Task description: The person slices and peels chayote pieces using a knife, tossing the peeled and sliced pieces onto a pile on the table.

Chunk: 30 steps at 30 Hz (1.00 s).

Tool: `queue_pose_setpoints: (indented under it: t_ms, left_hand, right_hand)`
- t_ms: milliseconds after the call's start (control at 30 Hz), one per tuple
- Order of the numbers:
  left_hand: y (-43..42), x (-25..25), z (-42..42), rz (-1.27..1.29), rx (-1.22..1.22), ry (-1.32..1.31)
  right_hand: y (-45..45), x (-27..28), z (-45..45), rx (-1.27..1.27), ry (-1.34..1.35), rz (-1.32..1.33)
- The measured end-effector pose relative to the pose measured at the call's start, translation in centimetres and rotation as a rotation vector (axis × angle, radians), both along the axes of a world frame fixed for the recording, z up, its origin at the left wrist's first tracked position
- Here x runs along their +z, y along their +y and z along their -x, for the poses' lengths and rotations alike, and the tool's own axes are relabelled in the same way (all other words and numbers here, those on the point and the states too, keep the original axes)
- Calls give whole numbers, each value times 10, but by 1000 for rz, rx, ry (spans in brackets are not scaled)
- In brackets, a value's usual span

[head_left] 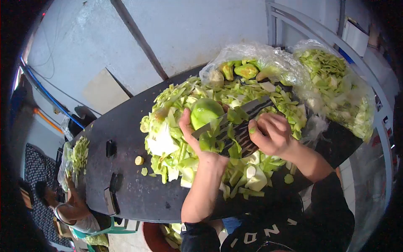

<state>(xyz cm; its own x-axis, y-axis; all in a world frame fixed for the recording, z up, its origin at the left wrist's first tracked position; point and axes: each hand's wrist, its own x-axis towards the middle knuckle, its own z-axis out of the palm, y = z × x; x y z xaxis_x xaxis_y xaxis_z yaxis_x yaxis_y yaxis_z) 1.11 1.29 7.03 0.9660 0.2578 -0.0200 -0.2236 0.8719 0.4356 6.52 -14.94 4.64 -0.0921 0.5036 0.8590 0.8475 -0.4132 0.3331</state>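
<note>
My left hand (193, 139) cups a smooth round green fruit (206, 110), which looks like an unripe papaya, with its thumb up along the near side. A wide-bladed knife (255, 108) is gripped in my right hand (270, 133), its handle hidden by the fingers. The blade lies slanted across the fruit's near side and partly hides it and my left fingers. Green peel pieces (210, 142) cling to the blade. Under both hands spreads a large heap of green and white peelings (180, 126).
Behind the heap, a clear plastic bag (239, 49) covers several yellow-green fruits (247, 71). A bag of green strips (336, 84) stands at right beside a metal railing (380, 119). A person (75, 210) sits left of the dark table (134, 193). A reddish tub (153, 237) stands below.
</note>
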Motion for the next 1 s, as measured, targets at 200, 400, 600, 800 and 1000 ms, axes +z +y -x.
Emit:
queue_pose_setpoints:
  t_ms: [200,400,600,800,1000]
  left_hand:
    - [-1,-5,-2,-117,89,38]
    - [-10,7,-1,-3,180,-15]
    - [-6,0,3,-188,121,57]
    - [-10,10,5,-69,119,-56]
    - [5,-10,-2,-200,-8,-94]
  right_hand:
    - [4,-2,1,-12,39,-33]
    - [-1,-11,-14,19,463,-81]
    - [-1,-1,2,114,314,-21]
    - [-1,-9,-14,74,587,-101]
    - [-3,5,8,181,353,-33]
